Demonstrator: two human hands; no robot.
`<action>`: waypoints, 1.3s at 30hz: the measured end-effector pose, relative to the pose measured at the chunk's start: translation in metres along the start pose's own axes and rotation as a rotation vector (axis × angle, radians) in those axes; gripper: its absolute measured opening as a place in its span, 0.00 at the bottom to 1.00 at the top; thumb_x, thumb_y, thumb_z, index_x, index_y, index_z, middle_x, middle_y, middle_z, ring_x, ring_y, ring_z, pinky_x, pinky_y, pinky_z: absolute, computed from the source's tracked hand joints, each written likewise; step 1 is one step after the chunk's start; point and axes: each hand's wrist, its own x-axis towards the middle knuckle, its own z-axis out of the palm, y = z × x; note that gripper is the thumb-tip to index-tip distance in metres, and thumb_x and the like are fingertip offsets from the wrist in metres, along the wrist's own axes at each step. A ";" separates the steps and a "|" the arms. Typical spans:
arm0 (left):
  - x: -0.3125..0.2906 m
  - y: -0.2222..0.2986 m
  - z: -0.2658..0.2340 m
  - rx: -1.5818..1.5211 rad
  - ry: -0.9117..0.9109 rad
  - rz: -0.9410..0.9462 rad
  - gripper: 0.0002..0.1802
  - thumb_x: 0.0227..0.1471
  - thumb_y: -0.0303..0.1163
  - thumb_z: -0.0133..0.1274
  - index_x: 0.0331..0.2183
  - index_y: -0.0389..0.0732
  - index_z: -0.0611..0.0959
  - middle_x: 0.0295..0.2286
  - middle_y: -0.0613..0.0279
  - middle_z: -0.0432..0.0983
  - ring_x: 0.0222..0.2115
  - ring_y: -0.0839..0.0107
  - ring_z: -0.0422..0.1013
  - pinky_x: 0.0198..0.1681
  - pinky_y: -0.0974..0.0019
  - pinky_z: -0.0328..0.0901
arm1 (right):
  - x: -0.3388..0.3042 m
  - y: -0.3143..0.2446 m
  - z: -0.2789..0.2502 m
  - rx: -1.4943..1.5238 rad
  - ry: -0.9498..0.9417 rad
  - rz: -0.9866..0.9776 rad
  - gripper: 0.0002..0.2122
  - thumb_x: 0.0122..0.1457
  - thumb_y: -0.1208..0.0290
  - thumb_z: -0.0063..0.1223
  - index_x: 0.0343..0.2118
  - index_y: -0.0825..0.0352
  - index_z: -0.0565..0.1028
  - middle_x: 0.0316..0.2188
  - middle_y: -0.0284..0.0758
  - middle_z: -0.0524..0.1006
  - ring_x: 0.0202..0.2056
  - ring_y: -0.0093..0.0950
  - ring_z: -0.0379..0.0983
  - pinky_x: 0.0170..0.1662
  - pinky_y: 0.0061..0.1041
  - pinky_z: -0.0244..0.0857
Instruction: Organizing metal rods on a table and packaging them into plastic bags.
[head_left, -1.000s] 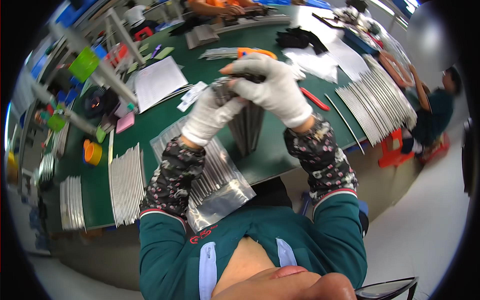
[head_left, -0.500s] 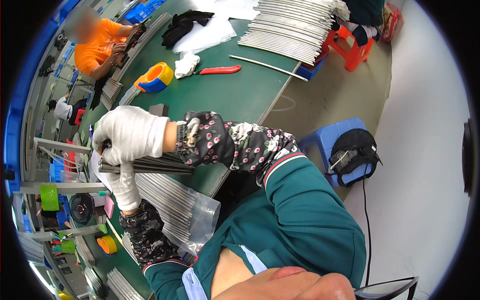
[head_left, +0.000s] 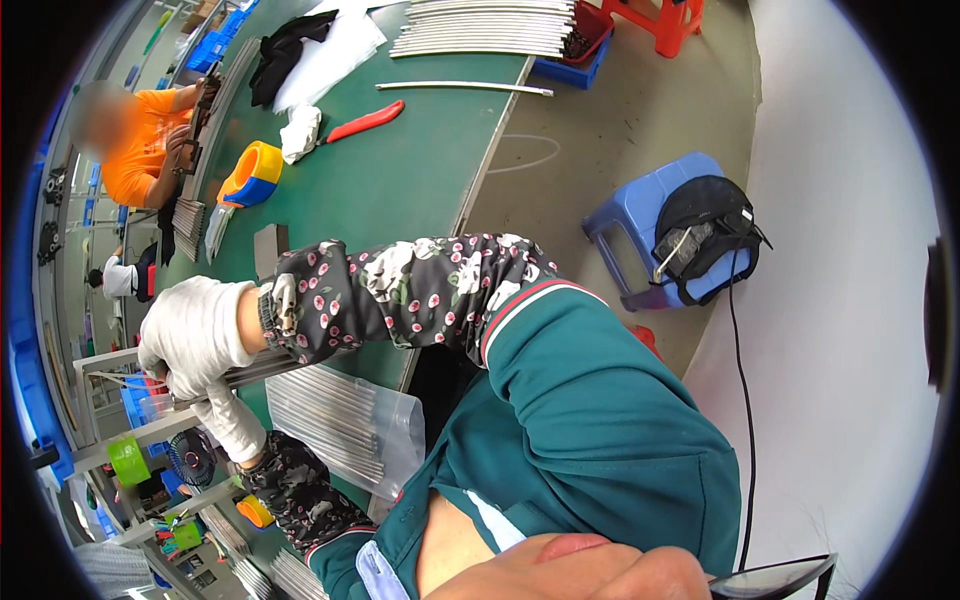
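My right hand [head_left: 195, 325], in a white glove below a black flowered sleeve, is closed over the end of a bundle of grey metal bars [head_left: 268, 368]. From below, my left hand [head_left: 228, 420], gloved in white too, grips the same bundle. The right hand and forearm hide most of the bars. Beside the bundle, on the green table, clear plastic wrap [head_left: 403, 440] holds a row of silver rods [head_left: 325, 415]. A small grey block [head_left: 270, 247] sits just beyond my right wrist.
On the green table [head_left: 400, 180] are a yellow tape roll [head_left: 252, 178], a white cloth [head_left: 300, 133], a red-handled tool [head_left: 365, 122] and many rods [head_left: 480, 28]. A blue stool [head_left: 640, 220] holds a black bag [head_left: 705, 235]. A co-worker in orange [head_left: 145, 150] handles dark parts. A fan [head_left: 190, 455] stands left.
The view has shifted, with the table things now higher and further left. Both hands have moved left and slightly down with the bars, which are now more covered by the right arm.
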 end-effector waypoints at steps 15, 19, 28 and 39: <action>-0.005 -0.008 -0.006 -0.091 0.003 -0.013 0.33 0.55 0.41 0.57 0.57 0.39 0.65 0.52 0.60 0.66 0.51 0.70 0.63 0.57 0.62 0.55 | 0.003 0.001 0.006 0.042 0.017 -0.014 0.08 0.38 0.67 0.58 0.24 0.59 0.81 0.24 0.34 0.78 0.29 0.37 0.76 0.31 0.34 0.68; -0.002 -0.010 -0.006 -0.095 0.006 -0.031 0.32 0.57 0.42 0.55 0.57 0.39 0.64 0.54 0.58 0.65 0.53 0.70 0.62 0.59 0.61 0.53 | 0.005 0.004 0.006 -0.005 0.022 -0.032 0.11 0.39 0.62 0.58 0.28 0.59 0.82 0.23 0.34 0.80 0.28 0.36 0.77 0.32 0.33 0.69; -0.006 -0.003 0.000 -0.088 -0.010 -0.004 0.34 0.56 0.42 0.56 0.58 0.39 0.63 0.55 0.58 0.64 0.54 0.70 0.62 0.59 0.61 0.53 | 0.005 0.002 0.005 0.002 0.020 -0.036 0.11 0.39 0.62 0.58 0.27 0.59 0.82 0.23 0.35 0.80 0.28 0.37 0.77 0.32 0.33 0.69; -0.005 -0.016 -0.013 -0.090 0.017 -0.012 0.37 0.53 0.41 0.59 0.59 0.39 0.63 0.54 0.60 0.64 0.52 0.69 0.62 0.57 0.62 0.56 | 0.003 0.000 0.008 0.008 0.021 -0.039 0.11 0.39 0.63 0.57 0.27 0.58 0.82 0.23 0.34 0.80 0.28 0.37 0.77 0.32 0.33 0.69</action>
